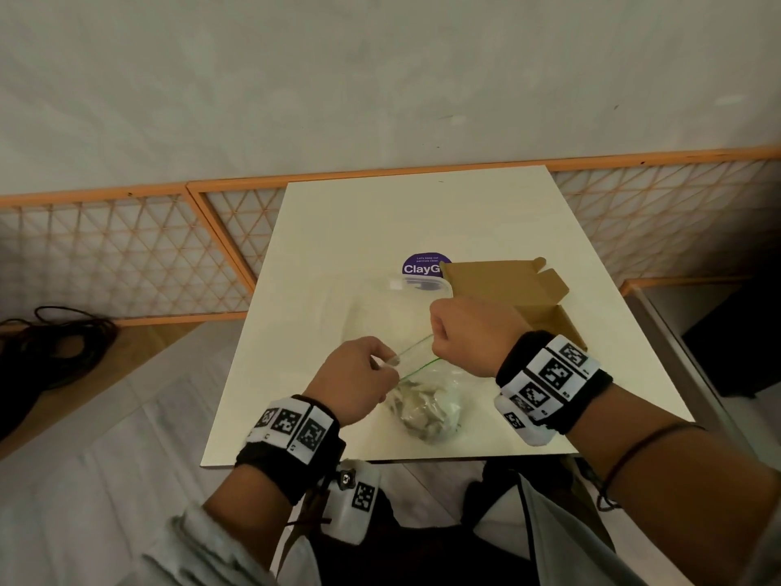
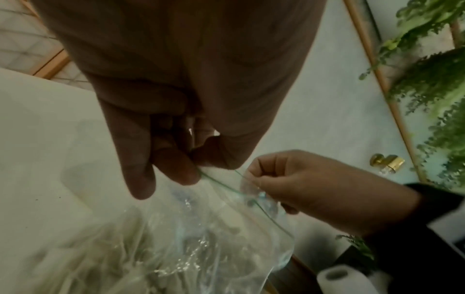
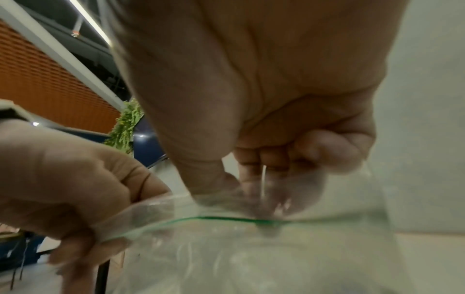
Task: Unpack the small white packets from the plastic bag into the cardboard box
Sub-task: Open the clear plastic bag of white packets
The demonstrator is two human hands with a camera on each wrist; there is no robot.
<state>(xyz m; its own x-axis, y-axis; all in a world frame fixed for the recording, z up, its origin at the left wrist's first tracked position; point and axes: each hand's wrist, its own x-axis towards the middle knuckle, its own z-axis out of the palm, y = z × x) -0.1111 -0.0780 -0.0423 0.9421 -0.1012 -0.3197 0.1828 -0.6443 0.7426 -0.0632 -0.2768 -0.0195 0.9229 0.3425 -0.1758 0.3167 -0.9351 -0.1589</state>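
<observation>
A clear zip bag (image 1: 427, 410) with a green seal line hangs above the near part of the white table (image 1: 338, 247), and small white packets (image 1: 416, 406) bunch in its bottom. My left hand (image 1: 359, 378) pinches the bag's near lip between thumb and fingers. My right hand (image 1: 469, 332) pinches the far lip, so the mouth is pulled apart. The left wrist view shows the left hand (image 2: 193, 165) and the bag (image 2: 201, 238) below it. The right wrist view shows the right hand (image 3: 254, 185) on the lip of the bag (image 3: 251, 248). An open cardboard box (image 1: 545, 306) lies behind the right hand.
A clear plastic tub (image 1: 422, 285) with a purple round label (image 1: 424, 264) stands just left of the box. An orange-framed lattice screen (image 1: 126, 255) runs behind the table. Black cables (image 1: 55, 344) lie on the floor at the left.
</observation>
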